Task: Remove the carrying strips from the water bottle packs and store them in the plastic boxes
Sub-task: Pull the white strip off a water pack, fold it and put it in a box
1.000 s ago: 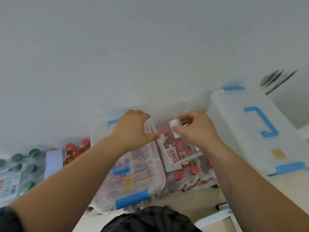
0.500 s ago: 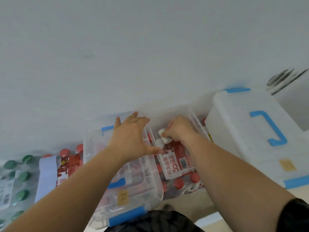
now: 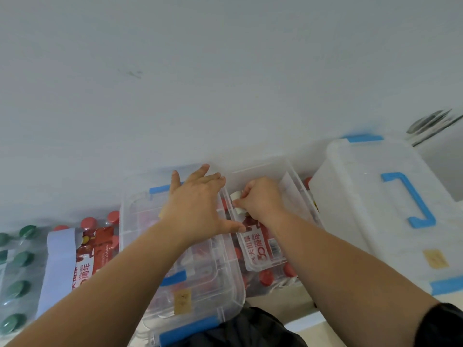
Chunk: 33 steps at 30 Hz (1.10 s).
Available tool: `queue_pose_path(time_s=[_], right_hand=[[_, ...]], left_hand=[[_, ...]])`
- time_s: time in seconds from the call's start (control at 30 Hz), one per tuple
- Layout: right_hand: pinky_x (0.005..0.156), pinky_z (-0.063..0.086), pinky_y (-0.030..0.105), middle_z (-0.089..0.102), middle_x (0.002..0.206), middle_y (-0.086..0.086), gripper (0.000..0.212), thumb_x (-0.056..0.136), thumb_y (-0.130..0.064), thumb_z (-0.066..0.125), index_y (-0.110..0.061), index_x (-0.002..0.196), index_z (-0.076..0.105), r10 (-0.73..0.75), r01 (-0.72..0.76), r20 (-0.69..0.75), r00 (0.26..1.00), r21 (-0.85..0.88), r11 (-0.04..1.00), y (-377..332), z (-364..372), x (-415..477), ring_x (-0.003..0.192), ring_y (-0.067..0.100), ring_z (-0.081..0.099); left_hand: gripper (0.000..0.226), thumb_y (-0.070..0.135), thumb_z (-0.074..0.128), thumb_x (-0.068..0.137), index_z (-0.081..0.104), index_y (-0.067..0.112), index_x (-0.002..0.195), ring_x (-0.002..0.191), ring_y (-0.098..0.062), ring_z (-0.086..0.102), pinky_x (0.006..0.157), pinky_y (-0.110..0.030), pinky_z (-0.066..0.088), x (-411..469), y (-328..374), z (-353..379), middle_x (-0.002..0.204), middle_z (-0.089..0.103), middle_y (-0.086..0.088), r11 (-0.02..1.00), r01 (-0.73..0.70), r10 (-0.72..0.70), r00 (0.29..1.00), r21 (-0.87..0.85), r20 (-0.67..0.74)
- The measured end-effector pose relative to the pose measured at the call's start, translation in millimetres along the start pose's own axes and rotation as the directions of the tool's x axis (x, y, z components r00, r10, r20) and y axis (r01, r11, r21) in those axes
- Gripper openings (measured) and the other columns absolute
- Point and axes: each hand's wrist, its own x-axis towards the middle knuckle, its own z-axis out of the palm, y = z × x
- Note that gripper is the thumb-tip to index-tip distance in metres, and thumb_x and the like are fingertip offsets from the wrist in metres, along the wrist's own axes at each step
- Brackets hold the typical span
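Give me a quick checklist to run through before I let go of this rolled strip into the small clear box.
1. Rolled strip gripped: ok, the right hand pinches it.
2. Strip over the small clear box: ok, the hand is inside its rim.
3. Lid off the opening: ok, the left hand presses on it, left of the box.
4. Room in the box: cannot tell, the hand hides the spot.
5. Next strip ready: ok, a pale strip crosses the red-capped pack on the left.
6. Large box open: not ok, its lid is on.
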Motion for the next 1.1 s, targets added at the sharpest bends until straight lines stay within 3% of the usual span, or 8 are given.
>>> queue_pose_path(time_s=[0.17,0.43,0.57,0.77,0.83,0.9,1.0,1.1], right_hand=[[0.072,0.062,0.038,0.073,0.075,-0.005,0.020,0.071,-0.034,0.088,-0.023,0.075,0.072,0.014,-0.014,0.022,1.000,0.024,1.000,1,2,-2,0.073,0.014,0.070],[0.070,0.059,0.032,0.073,0.080,-0.004,0.018,0.074,-0.032,0.087,-0.026,0.076,0.070,0.018,-0.021,0.073,0.997,0.041,0.999,2,-4,-3,0.074,0.012,0.069],[0.080,0.063,0.041,0.076,0.085,0.002,0.007,0.080,-0.017,0.081,-0.021,0.084,0.076,0.045,-0.072,0.183,0.982,0.142,0.987,5,-11,-3,0.080,0.019,0.073],[0.088,0.060,0.045,0.074,0.101,0.008,0.027,0.092,-0.003,0.058,-0.016,0.111,0.073,0.053,-0.107,0.289,0.956,0.175,0.979,0,-28,-19,0.092,0.026,0.072],[0.084,0.061,0.042,0.073,0.102,0.005,0.027,0.094,-0.005,0.057,-0.019,0.113,0.070,0.078,-0.136,0.268,0.960,0.206,0.969,-1,-33,-27,0.086,0.022,0.073],[0.084,0.061,0.040,0.073,0.099,0.003,0.017,0.093,-0.010,0.061,-0.024,0.097,0.070,0.077,-0.127,0.205,0.976,0.246,0.961,-4,-38,-34,0.084,0.019,0.071],[0.089,0.056,0.034,0.075,0.103,-0.002,0.019,0.093,-0.014,0.060,-0.021,0.101,0.075,0.006,-0.001,-0.021,1.000,0.235,0.972,-12,-48,-44,0.095,0.017,0.069],[0.081,0.055,0.030,0.072,0.092,-0.010,0.016,0.095,-0.022,0.062,-0.019,0.101,0.076,-0.117,0.165,-0.195,0.974,0.254,0.953,-30,-51,-66,0.088,0.012,0.068]], left_hand=[[0.117,0.092,0.052,0.059,0.025,0.029,0.154,0.153,-0.010,0.003,0.120,-0.063,0.001,0,0,-1,0.162,0.026,0.014,1.000,-0.011,0.011,1.000,0.002,0.011],[0.116,0.092,0.051,0.059,0.025,0.029,0.154,0.153,-0.011,0.005,0.119,-0.064,0.002,2,1,-1,0.161,0.026,0.014,1.000,-0.015,0.015,1.000,0.019,0.013],[0.117,0.092,0.051,0.059,0.025,0.028,0.154,0.153,-0.012,0.006,0.120,-0.063,0.001,0,-1,-2,0.161,0.026,0.013,1.000,-0.015,0.015,1.000,0.016,0.013],[0.114,0.089,0.053,0.064,0.020,0.029,0.155,0.153,-0.012,0.001,0.122,-0.057,0.000,-4,-2,1,0.163,0.022,0.011,0.999,-0.022,0.022,1.000,-0.023,-0.014],[0.115,0.090,0.051,0.063,0.019,0.030,0.155,0.153,-0.012,0.002,0.123,-0.053,0.001,-8,-4,2,0.164,0.020,0.010,0.999,-0.034,0.032,0.998,-0.042,-0.057],[0.114,0.092,0.046,0.063,0.021,0.028,0.155,0.153,-0.012,0.004,0.124,-0.050,0.003,-14,-6,1,0.164,0.022,0.009,0.996,-0.040,0.032,0.994,-0.079,-0.106],[0.111,0.091,0.042,0.065,0.026,0.027,0.154,0.153,-0.013,0.010,0.125,-0.047,0.008,-26,-14,-5,0.162,0.027,0.008,0.990,-0.012,-0.010,0.987,-0.139,-0.163],[0.106,0.089,0.046,0.067,0.030,0.029,0.152,0.152,-0.016,0.016,0.125,-0.044,0.012,-44,-32,-8,0.161,0.029,0.007,0.983,0.053,-0.088,0.977,-0.178,-0.195]])
